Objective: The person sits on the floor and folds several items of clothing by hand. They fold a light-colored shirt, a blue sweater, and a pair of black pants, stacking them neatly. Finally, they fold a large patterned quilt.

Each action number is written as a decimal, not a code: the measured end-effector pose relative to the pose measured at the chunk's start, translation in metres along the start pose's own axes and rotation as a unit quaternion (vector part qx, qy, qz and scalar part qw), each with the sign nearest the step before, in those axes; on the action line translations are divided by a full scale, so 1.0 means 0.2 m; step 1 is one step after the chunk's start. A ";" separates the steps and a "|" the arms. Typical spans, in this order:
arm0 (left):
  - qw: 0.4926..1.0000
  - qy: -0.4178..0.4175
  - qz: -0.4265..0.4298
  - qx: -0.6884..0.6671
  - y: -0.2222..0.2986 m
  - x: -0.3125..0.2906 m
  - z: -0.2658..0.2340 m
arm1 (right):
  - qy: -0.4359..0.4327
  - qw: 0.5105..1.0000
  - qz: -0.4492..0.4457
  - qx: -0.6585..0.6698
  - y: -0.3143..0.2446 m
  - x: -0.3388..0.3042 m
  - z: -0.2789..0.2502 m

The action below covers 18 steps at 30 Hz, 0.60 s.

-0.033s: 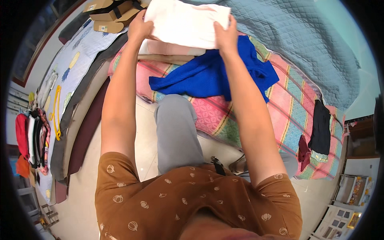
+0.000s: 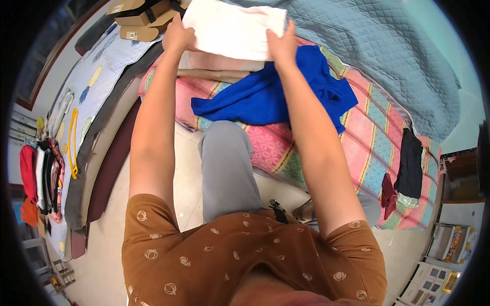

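A white folded cloth [image 2: 234, 28], perhaps a garment, is gripped at its two sides, my left hand [image 2: 177, 35] on one edge and my right hand [image 2: 282, 43] on the other. Both thumbs lie on top, and the other fingers go mostly out of sight around the edges. Below and behind it sits a small stack of folded clothes [image 2: 219, 62] in pale pink and beige, partly covered. A bright blue ribbed knit garment [image 2: 255, 102] lies loosely spread on the bed, passing under my right forearm.
The bed has a pink, striped patterned cover [image 2: 357, 153] and a blue quilt [image 2: 377, 56] behind. A black garment [image 2: 410, 163] and a dark red one [image 2: 389, 194] lie at right. At left are cardboard boxes [image 2: 140, 33], a yellow hanger [image 2: 71, 145] and hanging clothes [image 2: 46, 178].
The white folded cloth has shifted slightly left, its right side moving inward with my right hand. My left hand stays almost in place.
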<state>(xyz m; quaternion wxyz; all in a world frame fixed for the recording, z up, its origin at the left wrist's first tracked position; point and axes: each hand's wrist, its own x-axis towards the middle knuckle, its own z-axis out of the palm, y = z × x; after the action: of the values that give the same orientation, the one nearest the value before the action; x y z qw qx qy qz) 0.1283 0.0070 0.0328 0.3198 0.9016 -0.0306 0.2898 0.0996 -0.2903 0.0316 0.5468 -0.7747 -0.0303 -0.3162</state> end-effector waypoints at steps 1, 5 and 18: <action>0.993 0.009 0.005 0.115 -0.08 -0.06 0.09 | -0.040 0.990 0.025 -0.130 -0.07 -0.08 0.09; 0.962 -0.126 0.005 0.244 0.02 -0.23 0.40 | -0.212 0.880 -0.147 -0.399 0.09 -0.32 0.30; 0.946 -0.082 0.023 0.313 -0.11 -0.30 0.55 | -0.100 0.881 -0.132 -0.443 0.43 -0.55 -0.30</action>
<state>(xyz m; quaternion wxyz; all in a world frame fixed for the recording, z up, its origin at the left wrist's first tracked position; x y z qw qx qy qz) 0.1396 -0.0489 -0.0817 0.0106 0.9761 0.0144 0.2168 0.0179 -0.3443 -0.0841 0.0941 -0.9523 -0.0437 -0.2871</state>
